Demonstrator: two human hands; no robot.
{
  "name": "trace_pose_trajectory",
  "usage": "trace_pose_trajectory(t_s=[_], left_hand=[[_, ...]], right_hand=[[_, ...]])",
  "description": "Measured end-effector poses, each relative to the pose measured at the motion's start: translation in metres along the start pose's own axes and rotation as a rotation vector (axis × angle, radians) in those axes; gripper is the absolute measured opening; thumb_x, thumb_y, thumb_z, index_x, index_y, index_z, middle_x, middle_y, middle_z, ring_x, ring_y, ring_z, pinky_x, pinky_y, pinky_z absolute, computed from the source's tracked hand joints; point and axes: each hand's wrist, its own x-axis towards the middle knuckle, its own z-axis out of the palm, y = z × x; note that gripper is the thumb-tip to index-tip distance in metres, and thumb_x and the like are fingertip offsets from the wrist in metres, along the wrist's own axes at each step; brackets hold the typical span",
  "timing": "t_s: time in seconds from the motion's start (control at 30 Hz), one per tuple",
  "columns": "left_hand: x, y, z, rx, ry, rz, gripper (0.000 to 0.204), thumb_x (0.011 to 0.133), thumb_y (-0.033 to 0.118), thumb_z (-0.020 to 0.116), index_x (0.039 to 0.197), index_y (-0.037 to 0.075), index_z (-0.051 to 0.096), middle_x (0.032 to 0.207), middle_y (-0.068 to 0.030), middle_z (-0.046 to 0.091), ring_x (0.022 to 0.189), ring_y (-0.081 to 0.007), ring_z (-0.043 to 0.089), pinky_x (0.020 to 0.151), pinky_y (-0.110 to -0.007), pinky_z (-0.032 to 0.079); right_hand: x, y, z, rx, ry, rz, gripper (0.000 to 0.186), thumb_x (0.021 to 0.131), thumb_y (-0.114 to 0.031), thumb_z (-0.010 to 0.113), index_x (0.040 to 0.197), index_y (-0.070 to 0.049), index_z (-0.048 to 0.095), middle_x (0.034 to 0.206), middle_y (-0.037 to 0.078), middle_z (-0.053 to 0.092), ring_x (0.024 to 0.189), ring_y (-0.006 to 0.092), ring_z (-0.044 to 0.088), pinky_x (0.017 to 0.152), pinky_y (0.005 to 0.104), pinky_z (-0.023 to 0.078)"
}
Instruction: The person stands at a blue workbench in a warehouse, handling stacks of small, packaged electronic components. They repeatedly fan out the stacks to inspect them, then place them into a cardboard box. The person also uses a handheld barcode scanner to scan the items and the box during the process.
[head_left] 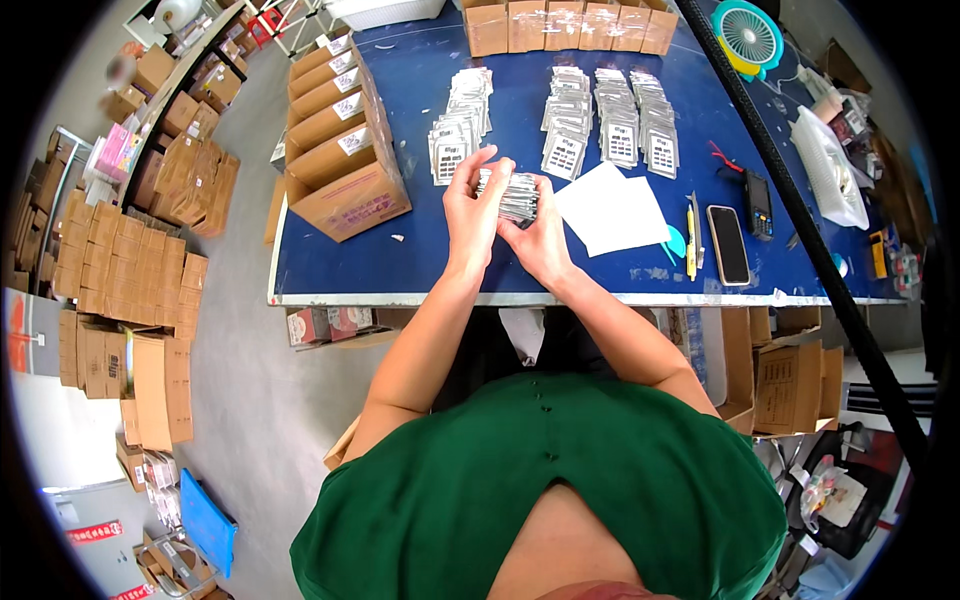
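Note:
Between my two hands, above the near part of the blue table, is a thick stack of small flat silvery packets. My left hand grips the stack from its left side, fingers raised along it. From the right, my right hand closes around the other side, with the thumb at the near edge. Just beyond my left hand lies an overlapping row of similar packets with printed labels. Three more such rows lie to the right, the nearest of them a row of packets.
Open cardboard boxes line the table's left edge, and more boxes stand at the back. Right of my hands are white paper sheets, a yellow pen, a phone, a handheld scanner and a fan. A black pole crosses the right side.

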Motion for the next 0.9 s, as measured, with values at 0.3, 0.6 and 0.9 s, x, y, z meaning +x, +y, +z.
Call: trace_pose_trajectory(t_s=[0.3,0.6,0.9], left_hand=[[-0.011,-0.034,-0.033,0.166,0.006,0.002,0.047,0.097,0.020,0.071,0.135,-0.003,0.056,0.115,-0.0119,0.067,0.100,-0.0158,0.065,0.088,-0.029,0.054],[-0.025,-0.040,-0.044,0.270,0.086,0.216,0.050,0.098,0.013,0.068,0.142,-0.002,0.049,0.130,-0.0168,0.061,0.116,-0.0230,0.060,0.100,-0.036,0.049],[-0.026,-0.055,-0.055,0.414,0.071,0.200,0.047,0.104,0.020,0.059,0.144,-0.001,0.049,0.134,-0.0180,0.063,0.120,-0.0227,0.060,0.102,-0.034,0.047]], right_hand=[[-0.014,0.015,0.001,-0.038,-0.175,0.048,0.063,0.082,-0.009,0.080,0.134,0.000,0.045,0.115,0.025,0.067,0.106,0.0386,0.068,0.087,0.0426,0.055],[-0.018,0.008,-0.008,-0.322,-0.282,0.009,0.059,0.075,-0.018,0.085,0.123,-0.001,0.053,0.113,0.021,0.066,0.104,0.0433,0.061,0.089,0.0508,0.048],[0.026,0.001,-0.022,-0.699,-0.438,-0.411,0.066,0.067,-0.010,0.086,0.127,-0.006,0.058,0.108,0.013,0.062,0.106,0.0327,0.061,0.095,0.0417,0.045]])
